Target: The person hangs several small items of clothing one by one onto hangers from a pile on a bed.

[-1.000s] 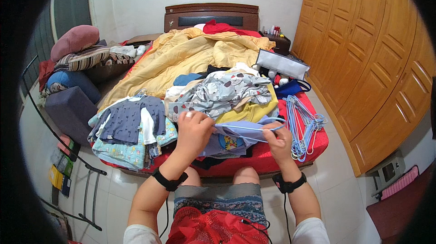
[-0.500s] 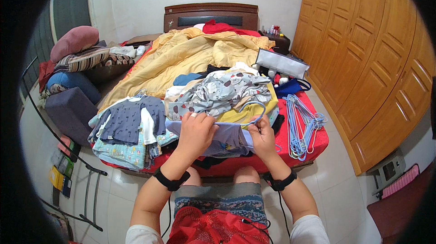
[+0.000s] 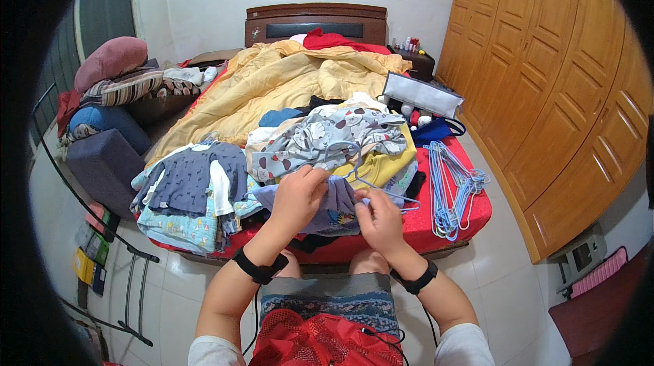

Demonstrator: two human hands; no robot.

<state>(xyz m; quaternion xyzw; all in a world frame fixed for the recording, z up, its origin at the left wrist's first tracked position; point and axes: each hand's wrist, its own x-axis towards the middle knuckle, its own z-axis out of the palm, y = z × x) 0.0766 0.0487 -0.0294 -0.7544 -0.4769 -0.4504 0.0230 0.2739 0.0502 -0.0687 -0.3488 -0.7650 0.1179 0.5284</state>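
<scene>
A purple garment (image 3: 335,204) with a printed patch hangs between my hands at the bed's front edge. My left hand (image 3: 300,197) is closed on its upper left part. A light-blue clothes hanger (image 3: 392,196) stands partly in the garment, hook upward. The hanger's right arm sticks out bare beyond the cloth. My right hand (image 3: 379,221) pinches the garment's right upper edge, just below that arm. The hanger's left end is hidden by the cloth and my left hand.
Behind my hands lies a heap of clothes (image 3: 334,134). Grey and patterned clothes (image 3: 187,189) are stacked left. Several blue hangers (image 3: 449,192) lie right on the red sheet (image 3: 477,219). A yellow quilt (image 3: 272,83) covers the bed's far part. A wooden wardrobe (image 3: 552,80) stands right.
The hanger has tilted, its hook swinging left and its right arm coming out to the right. My right hand has moved slightly down and left, from the hanger to the garment's edge.
</scene>
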